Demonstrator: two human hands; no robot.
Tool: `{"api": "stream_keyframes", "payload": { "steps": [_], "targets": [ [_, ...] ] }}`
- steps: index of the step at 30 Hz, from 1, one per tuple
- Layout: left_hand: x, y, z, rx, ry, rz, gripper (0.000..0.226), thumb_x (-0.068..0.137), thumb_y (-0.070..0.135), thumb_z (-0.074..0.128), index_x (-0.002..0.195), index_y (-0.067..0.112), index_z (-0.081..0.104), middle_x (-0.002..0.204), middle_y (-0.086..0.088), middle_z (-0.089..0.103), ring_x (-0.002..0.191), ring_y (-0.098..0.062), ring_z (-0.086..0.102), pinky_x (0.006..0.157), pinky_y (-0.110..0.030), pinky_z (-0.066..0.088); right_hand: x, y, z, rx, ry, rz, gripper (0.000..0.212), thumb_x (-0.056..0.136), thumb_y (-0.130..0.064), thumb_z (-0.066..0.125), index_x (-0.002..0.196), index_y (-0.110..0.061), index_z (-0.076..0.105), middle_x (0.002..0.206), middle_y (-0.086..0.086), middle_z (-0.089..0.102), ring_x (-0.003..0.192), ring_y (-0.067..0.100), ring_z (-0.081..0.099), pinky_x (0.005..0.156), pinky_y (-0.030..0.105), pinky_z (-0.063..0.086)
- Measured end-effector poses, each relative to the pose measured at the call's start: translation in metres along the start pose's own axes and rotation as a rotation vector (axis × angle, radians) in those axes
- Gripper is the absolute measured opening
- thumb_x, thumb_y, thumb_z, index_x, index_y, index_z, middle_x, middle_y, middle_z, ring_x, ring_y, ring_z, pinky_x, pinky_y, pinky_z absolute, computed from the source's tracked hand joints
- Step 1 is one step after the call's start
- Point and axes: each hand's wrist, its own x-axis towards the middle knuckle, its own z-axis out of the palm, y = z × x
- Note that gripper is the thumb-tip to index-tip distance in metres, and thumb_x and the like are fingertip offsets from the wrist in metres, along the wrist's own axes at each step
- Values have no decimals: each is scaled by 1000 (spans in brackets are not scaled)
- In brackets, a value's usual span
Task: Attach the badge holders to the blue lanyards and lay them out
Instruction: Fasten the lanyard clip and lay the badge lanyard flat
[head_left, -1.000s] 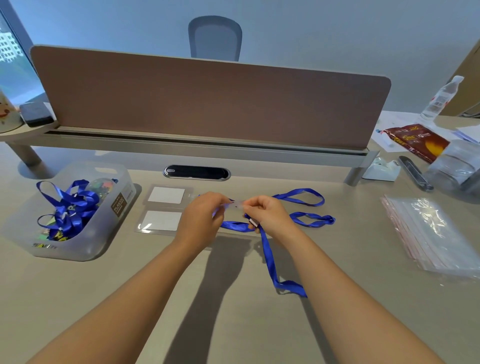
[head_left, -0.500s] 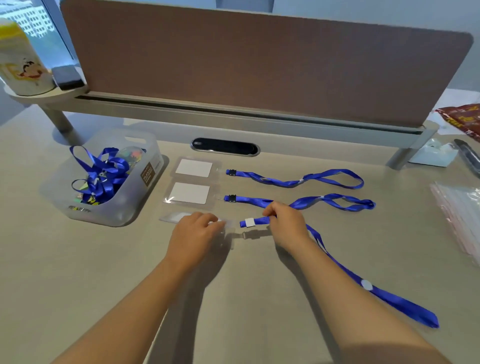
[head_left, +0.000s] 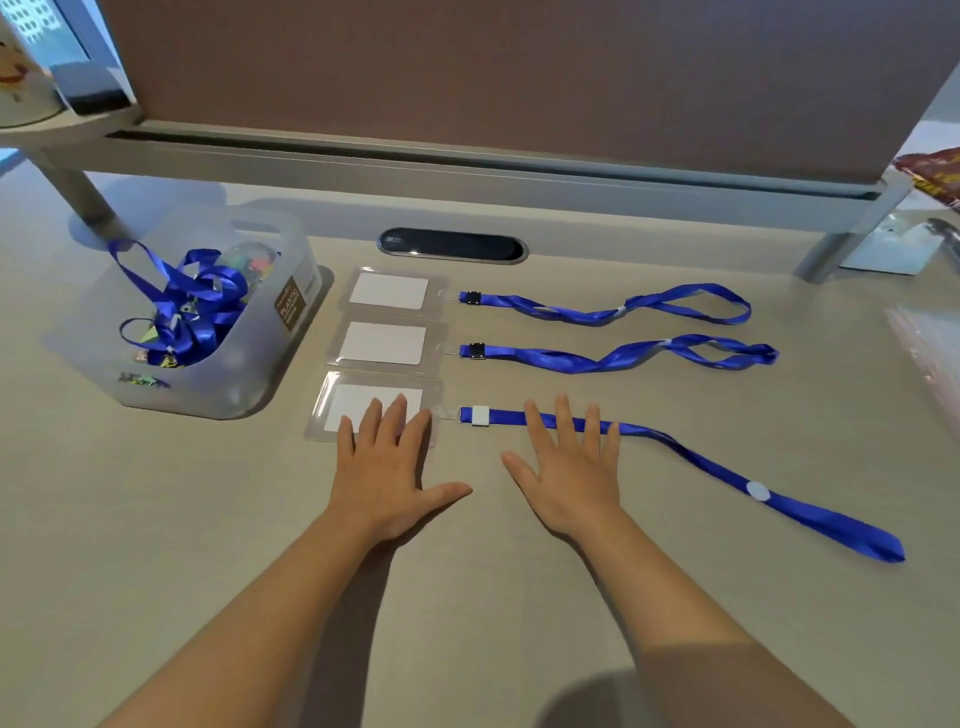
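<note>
Three clear badge holders lie in a column on the desk, each clipped to a blue lanyard running right: the far holder (head_left: 389, 291) with its lanyard (head_left: 613, 309), the middle holder (head_left: 384, 344) with its lanyard (head_left: 623, 354), and the near holder (head_left: 358, 402) with its lanyard (head_left: 727, 467). My left hand (head_left: 387, 467) lies flat, fingers spread, with fingertips on the near holder. Flat and spread as well, my right hand (head_left: 569, 467) has its fingertips across the near lanyard. Neither hand grips anything.
A translucent plastic bin (head_left: 244, 364) holding several more blue lanyards sits at the left. A brown divider panel (head_left: 519, 78) runs along the back, with a cable grommet (head_left: 452, 247) below it. Clear plastic bags (head_left: 930, 343) lie at the right edge.
The near holder and lanyard now lie flat in line on the desk. Both hands let go of them and flattened out with fingers spread. The camera tilted down and closer.
</note>
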Motion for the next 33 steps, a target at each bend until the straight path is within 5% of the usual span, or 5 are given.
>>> {"api": "stream_keyframes", "payload": {
  "steps": [4,10,23,33],
  "targets": [
    [5,-7,2,29,29,29,130,25,94,-8,137,27,3,154,-4,-1,140,-29,-7,114,-51,-5,8,7,0,-36,81,-92,70,88,-61,24,145,-34,-6,159,0,-10,145,27,-14,117,48,-7],
    [-3,-13,6,4,158,98,92,66,76,42,136,24,14,153,-7,9,140,-30,-1,114,-52,0,-10,4,13,-20,291,68,67,90,-55,29,146,-25,9,159,3,3,146,27,-1,117,51,0],
    [-17,-37,4,16,166,-6,89,61,81,37,127,21,28,147,-9,24,135,-34,16,111,-58,15,-34,23,18,11,212,258,66,88,-62,22,146,-33,6,159,3,0,145,34,-4,115,58,1],
    [-10,-27,6,-5,179,-23,88,67,75,37,136,26,13,153,-7,8,140,-33,3,114,-56,8,-16,33,10,33,236,243,65,89,-59,23,146,-32,4,159,4,-3,145,34,-5,116,57,2]
  ]
}}
